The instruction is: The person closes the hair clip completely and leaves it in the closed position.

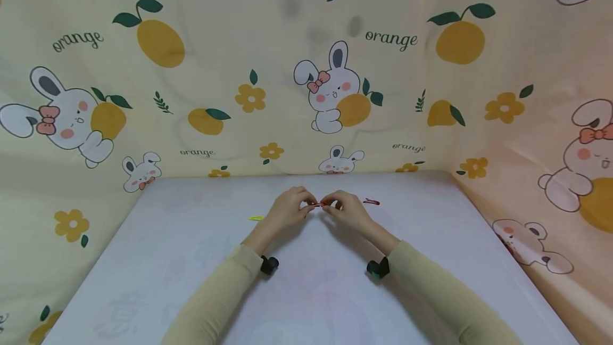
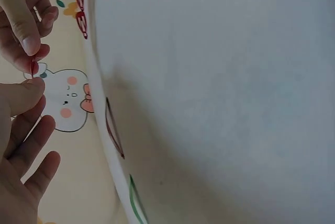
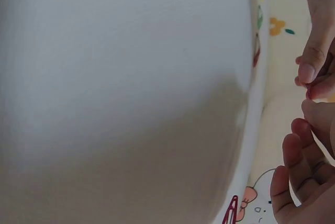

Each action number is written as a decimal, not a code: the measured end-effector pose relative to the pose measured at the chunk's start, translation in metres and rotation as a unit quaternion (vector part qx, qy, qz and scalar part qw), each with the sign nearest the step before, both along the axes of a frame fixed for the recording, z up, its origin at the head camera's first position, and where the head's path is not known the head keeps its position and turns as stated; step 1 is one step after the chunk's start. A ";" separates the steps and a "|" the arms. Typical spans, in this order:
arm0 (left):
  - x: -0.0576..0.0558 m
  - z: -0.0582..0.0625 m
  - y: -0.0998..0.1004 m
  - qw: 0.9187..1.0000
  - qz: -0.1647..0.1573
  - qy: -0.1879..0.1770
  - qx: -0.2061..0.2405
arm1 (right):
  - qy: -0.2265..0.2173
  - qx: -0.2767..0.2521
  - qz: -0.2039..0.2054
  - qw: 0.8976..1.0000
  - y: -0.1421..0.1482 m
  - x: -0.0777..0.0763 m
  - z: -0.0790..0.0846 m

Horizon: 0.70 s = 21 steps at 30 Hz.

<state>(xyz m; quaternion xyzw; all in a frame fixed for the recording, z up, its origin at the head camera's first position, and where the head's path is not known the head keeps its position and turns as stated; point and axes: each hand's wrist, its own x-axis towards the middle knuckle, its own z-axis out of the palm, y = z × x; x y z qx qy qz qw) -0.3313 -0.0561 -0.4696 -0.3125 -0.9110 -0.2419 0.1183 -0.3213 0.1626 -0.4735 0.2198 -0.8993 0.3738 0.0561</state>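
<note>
My left hand (image 1: 289,207) and right hand (image 1: 349,211) meet over the far part of the white table. Between them is a small red snap hair clip (image 1: 319,205); each hand pinches one end with thumb and fingertips. In the left wrist view the clip (image 2: 33,67) appears thin and edge-on, partly hidden by fingertips. To the right of my right hand lies red clip metal (image 1: 371,202), seen in the left wrist view as two red clip shapes (image 2: 81,24) end to end. Left of my left hand lies a yellow hair clip (image 1: 256,218).
Near the table edge, a dark red clip (image 2: 115,130) and a green clip (image 2: 137,198) lie in line, hidden in the head view. The white tabletop (image 1: 306,302) extends toward me. A patterned curtain (image 1: 268,137) rises behind the far edge and along the sides.
</note>
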 end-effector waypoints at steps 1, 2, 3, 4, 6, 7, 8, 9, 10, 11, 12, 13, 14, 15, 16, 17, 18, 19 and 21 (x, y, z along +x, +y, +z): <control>-0.001 -0.001 0.000 1.000 0.000 -0.007 -0.004 | -0.004 0.004 -0.001 1.000 0.000 -0.001 -0.001; -0.002 -0.001 0.000 1.000 0.001 -0.015 -0.008 | -0.007 0.009 -0.003 1.000 0.000 -0.002 -0.003; -0.003 -0.002 0.000 1.000 0.001 -0.022 -0.011 | -0.010 0.013 -0.004 1.000 0.000 -0.003 -0.004; -0.004 -0.002 0.000 0.999 0.002 -0.028 -0.015 | -0.015 0.017 -0.007 1.000 -0.001 -0.003 -0.005; -0.006 -0.002 0.001 0.999 0.002 -0.043 -0.021 | -0.018 0.027 -0.011 0.999 -0.001 -0.004 -0.007; -0.007 -0.002 0.001 0.998 0.002 -0.049 -0.025 | -0.020 0.028 -0.012 0.999 -0.001 -0.005 -0.008; -0.007 -0.002 0.002 0.998 0.003 -0.055 -0.029 | -0.023 0.031 -0.013 0.999 -0.002 -0.005 -0.009; -0.008 -0.003 0.002 0.998 0.005 -0.061 -0.034 | -0.026 0.032 -0.013 0.999 -0.002 -0.005 -0.009; -0.008 -0.002 0.003 0.997 0.006 -0.066 -0.039 | -0.028 0.035 -0.013 0.999 -0.002 -0.006 -0.010; -0.009 -0.002 0.003 0.997 0.006 -0.069 -0.044 | -0.029 0.037 -0.012 0.999 -0.002 -0.006 -0.011; -0.009 -0.002 0.004 0.996 0.007 -0.074 -0.049 | -0.030 0.039 -0.012 0.999 -0.003 -0.006 -0.012; -0.009 -0.002 0.004 0.996 0.007 -0.076 -0.053 | -0.032 0.042 -0.012 0.999 -0.003 -0.007 -0.012; -0.009 -0.002 0.004 0.995 0.008 -0.078 -0.058 | -0.033 0.046 -0.012 0.998 -0.004 -0.007 -0.013; -0.010 -0.003 0.005 0.995 0.008 -0.080 -0.064 | -0.032 0.050 -0.012 0.998 -0.004 -0.008 -0.013; -0.010 -0.003 0.005 0.994 0.006 -0.080 -0.070 | -0.030 0.056 -0.012 0.998 -0.005 -0.008 -0.014; -0.010 -0.004 0.005 0.994 0.005 -0.078 -0.076 | -0.027 0.063 -0.012 0.998 -0.005 -0.009 -0.015; -0.011 -0.005 0.005 0.994 0.004 -0.075 -0.082 | -0.025 0.069 -0.013 0.997 -0.006 -0.009 -0.016; -0.011 -0.006 0.005 0.994 0.002 -0.071 -0.088 | -0.024 0.074 -0.013 0.997 -0.006 -0.009 -0.017; -0.012 -0.007 0.006 0.993 0.000 -0.065 -0.098 | -0.020 0.082 -0.011 0.996 -0.006 -0.011 -0.018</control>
